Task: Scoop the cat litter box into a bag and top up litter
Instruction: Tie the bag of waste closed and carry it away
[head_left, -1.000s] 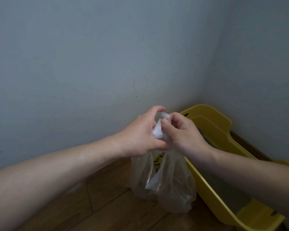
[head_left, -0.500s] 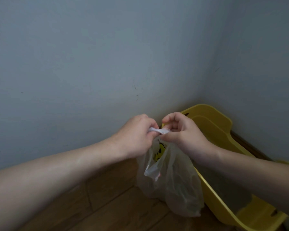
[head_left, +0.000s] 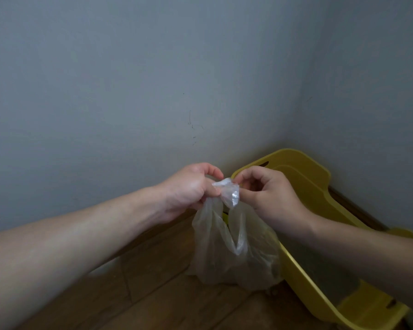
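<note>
This looks like a corner of a room in a home, with plain grey painted walls (head_left: 153, 79), a brown wooden plank floor (head_left: 172, 301) and a yellow plastic cat litter box (head_left: 303, 177) (tucked into the corner).

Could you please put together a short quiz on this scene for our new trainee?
1. True or false: the left hand and the right hand both pinch the bunched top of the plastic bag.
2. Where does the yellow litter box sit? A) on a table B) on the floor in the corner where the walls meet C) inside the bag
3. Fill in: the hand nearer the litter box is the ____ one.
Key: 1 true; 2 B; 3 right.
</note>
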Tool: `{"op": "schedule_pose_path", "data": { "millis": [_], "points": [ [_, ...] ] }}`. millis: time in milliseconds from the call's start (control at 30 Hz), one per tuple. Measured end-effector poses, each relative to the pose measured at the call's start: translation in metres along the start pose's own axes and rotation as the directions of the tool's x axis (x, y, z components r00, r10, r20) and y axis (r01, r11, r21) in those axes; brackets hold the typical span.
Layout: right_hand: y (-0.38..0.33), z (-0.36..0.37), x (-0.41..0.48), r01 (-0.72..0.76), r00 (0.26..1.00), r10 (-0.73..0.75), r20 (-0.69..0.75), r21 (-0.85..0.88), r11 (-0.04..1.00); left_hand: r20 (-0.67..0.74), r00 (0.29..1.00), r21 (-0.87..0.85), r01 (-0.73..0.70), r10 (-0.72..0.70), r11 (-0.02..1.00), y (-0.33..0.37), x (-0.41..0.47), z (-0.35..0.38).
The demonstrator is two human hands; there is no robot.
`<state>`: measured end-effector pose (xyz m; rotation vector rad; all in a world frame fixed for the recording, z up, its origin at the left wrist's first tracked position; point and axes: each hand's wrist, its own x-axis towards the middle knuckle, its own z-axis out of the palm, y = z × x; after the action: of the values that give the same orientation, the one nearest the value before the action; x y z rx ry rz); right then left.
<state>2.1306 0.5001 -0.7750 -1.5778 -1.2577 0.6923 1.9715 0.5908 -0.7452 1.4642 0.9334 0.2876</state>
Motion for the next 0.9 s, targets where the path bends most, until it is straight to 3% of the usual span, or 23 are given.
{"op": "schedule_pose_path", "data": {
  "millis": [133, 267, 500, 567, 633, 733, 800, 900],
  "points": [
    [0.000, -0.001, -0.004, 0.004, 0.997, -0.015, 0.082, 0.140, 0.990, -0.026, 1.000, -0.163, -0.008, 0.004, 0.987, -0.003, 0.003, 0.001],
    [-0.004, 0.001, -0.007, -0.004, 0.987, -0.025, 0.157, 0.187, 0.982, -0.111, 0.993, -0.195, -0.067, 0.046, 0.978, -0.003, 0.002, 0.006],
    [-0.013, 0.004, 0.008, 0.075, 0.993, -0.076, -0.088, -0.007, 0.997, -0.159, 0.964, -0.247, -0.247, 0.212, 0.937, 0.001, -0.008, -0.001],
    [-0.016, 0.001, 0.012, 0.079, 0.992, -0.080, -0.100, -0.010, 0.997, -0.216, 0.939, -0.113, -0.297, 0.268, 0.948, 0.002, -0.009, -0.008],
    [-0.018, 0.002, 0.015, 0.080, 0.993, -0.081, -0.081, -0.010, 0.997, -0.272, 0.893, 0.148, -0.330, 0.360, 0.932, -0.001, -0.008, -0.015],
    [-0.019, 0.003, 0.016, 0.041, 0.997, -0.041, -0.066, -0.014, 0.999, -0.286, 0.809, 0.533, -0.311, 0.514, 0.787, -0.008, -0.004, -0.024],
    [-0.017, 0.002, 0.016, 0.000, 0.997, -0.003, -0.083, -0.035, 0.999, -0.311, 0.775, 0.615, -0.277, 0.550, 0.738, -0.013, -0.003, -0.030],
    [-0.009, -0.005, 0.019, -0.053, 0.992, 0.044, -0.122, -0.074, 0.996, -0.390, 0.750, 0.615, -0.219, 0.534, 0.757, -0.024, 0.002, -0.041]
  ]
}}
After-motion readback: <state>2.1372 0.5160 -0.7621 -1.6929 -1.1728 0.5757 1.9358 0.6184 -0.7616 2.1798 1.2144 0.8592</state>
